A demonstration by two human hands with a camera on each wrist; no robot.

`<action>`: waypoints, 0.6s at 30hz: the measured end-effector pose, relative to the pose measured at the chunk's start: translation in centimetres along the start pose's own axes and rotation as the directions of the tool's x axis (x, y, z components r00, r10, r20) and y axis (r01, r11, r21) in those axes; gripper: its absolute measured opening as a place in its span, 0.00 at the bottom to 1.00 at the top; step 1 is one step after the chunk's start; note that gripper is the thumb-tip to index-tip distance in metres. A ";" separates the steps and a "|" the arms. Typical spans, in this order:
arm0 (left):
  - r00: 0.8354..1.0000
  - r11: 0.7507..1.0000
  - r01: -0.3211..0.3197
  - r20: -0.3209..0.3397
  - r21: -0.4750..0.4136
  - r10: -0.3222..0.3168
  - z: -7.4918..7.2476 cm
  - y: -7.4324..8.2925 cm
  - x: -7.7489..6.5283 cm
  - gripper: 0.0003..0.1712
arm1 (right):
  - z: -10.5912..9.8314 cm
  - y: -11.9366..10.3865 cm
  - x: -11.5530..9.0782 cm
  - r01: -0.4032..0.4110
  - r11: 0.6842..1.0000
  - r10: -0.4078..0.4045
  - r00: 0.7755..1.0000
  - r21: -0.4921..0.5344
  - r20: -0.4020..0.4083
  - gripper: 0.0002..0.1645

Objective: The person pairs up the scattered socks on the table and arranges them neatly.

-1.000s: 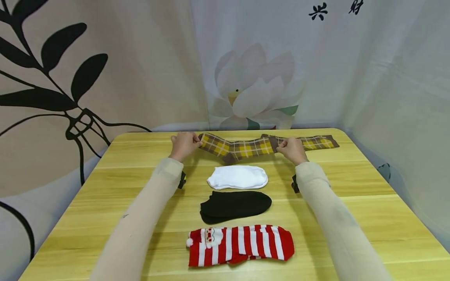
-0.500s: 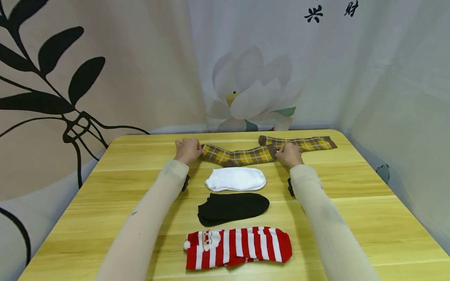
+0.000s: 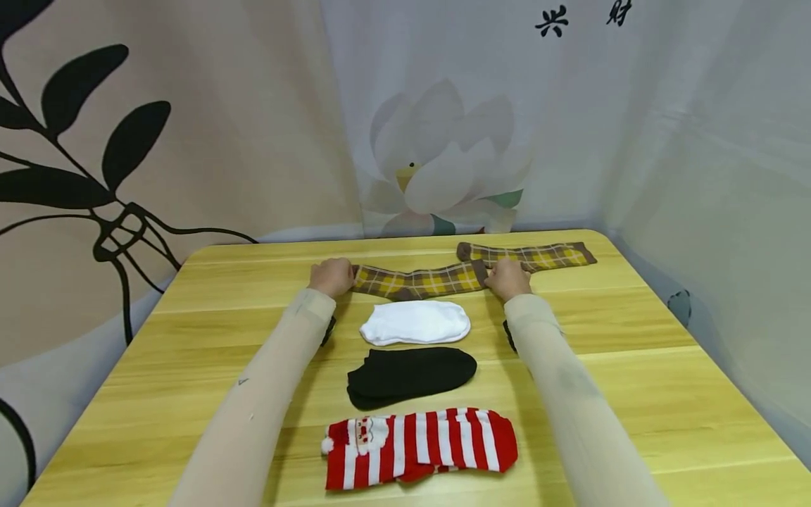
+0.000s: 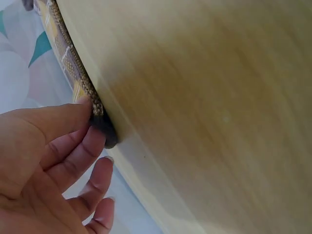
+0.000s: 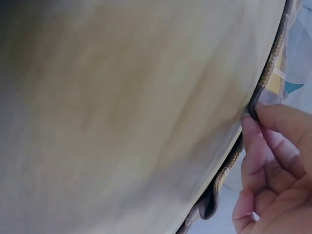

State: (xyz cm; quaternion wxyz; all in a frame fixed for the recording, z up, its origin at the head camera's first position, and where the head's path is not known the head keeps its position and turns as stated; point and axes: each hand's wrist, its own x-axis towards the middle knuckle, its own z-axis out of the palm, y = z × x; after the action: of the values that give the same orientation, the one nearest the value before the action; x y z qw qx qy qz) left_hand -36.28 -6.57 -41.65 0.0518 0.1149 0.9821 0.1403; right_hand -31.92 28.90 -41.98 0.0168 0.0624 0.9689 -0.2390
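A yellow-and-brown plaid sock (image 3: 437, 282) lies stretched sideways near the table's far edge. My left hand (image 3: 332, 277) pinches its left end; in the left wrist view the thumb and fingers (image 4: 97, 139) hold the dark tip. At the brown right end, my right hand (image 3: 509, 279) pinches the edge between thumb and finger, as the right wrist view shows by the fingers (image 5: 253, 136). A second plaid sock (image 3: 557, 256) lies behind and to the right, partly hidden by the right hand.
Nearer on the wooden table (image 3: 633, 394) lie a white sock pair (image 3: 415, 322), a black sock pair (image 3: 412, 375) and red-and-white striped Santa socks (image 3: 421, 448), one below another. A printed curtain (image 3: 266, 127) hangs behind the table.
Both hands have lowered the held plaid sock, and it now lies flatter and straighter on the table. The whole scene has shifted slightly left in view.
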 end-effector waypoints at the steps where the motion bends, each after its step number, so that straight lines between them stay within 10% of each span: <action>1: 1.000 1.000 0.004 0.009 -0.009 -0.004 0.0 0.0 0.0 0.19 | 0.0 0.0 0.0 -0.006 1.000 0.006 1.000 -0.010 -0.002 0.29; 18: 0.999 0.999 0.008 0.045 -0.033 -0.006 0.0 0.2 0.3 0.24 | 0.5 -0.6 0.5 -0.096 0.991 0.097 0.995 -0.091 0.004 0.12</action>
State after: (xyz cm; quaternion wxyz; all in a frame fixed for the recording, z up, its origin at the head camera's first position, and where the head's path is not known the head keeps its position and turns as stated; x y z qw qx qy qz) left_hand -36.50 -6.28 -41.59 0.0765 0.1137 0.9785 0.1539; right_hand -32.47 28.16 -42.21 0.0353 0.1072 0.9745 -0.1939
